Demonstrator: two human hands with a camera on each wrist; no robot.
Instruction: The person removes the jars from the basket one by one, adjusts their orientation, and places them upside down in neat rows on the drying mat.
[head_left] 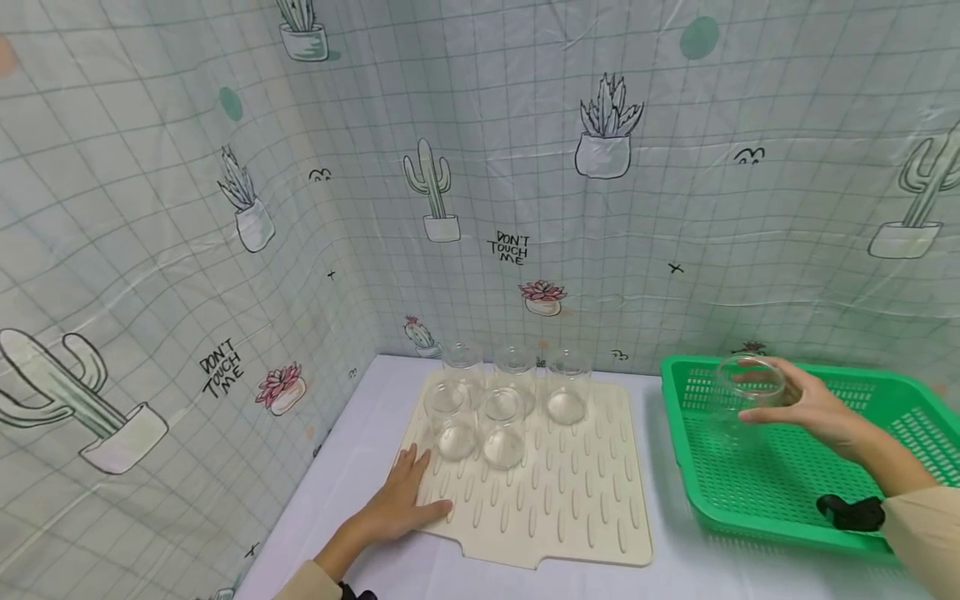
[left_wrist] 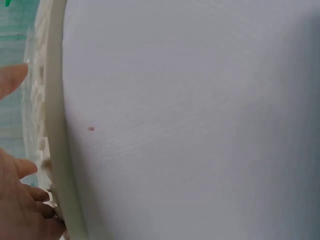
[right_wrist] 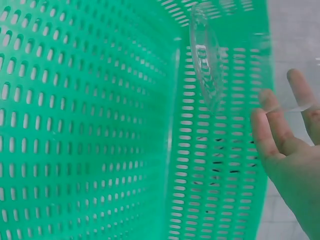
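My right hand [head_left: 798, 404] grips a clear glass cup [head_left: 750, 387] near its rim, over the left part of the green basket [head_left: 690, 492]. The right wrist view shows the base of that cup [right_wrist: 206, 60] against the slotted basket wall, with the fingers [right_wrist: 282, 127] at its side. On the left edge of the cream drying mat [head_left: 555, 517] rests my left hand [head_left: 401, 500], fingers spread and holding nothing. Several clear glass cups [head_left: 502, 425] stand upright on the back left of the mat, just beyond the left fingertips.
A white cloth [head_left: 352, 450] covers the table. Behind and to the left hangs a grid-patterned curtain [head_left: 465, 283] printed with cacti. The basket's raised rim [head_left: 667, 400] stands to the right of the mat, and a black strap [head_left: 851, 512] shows at the right wrist.
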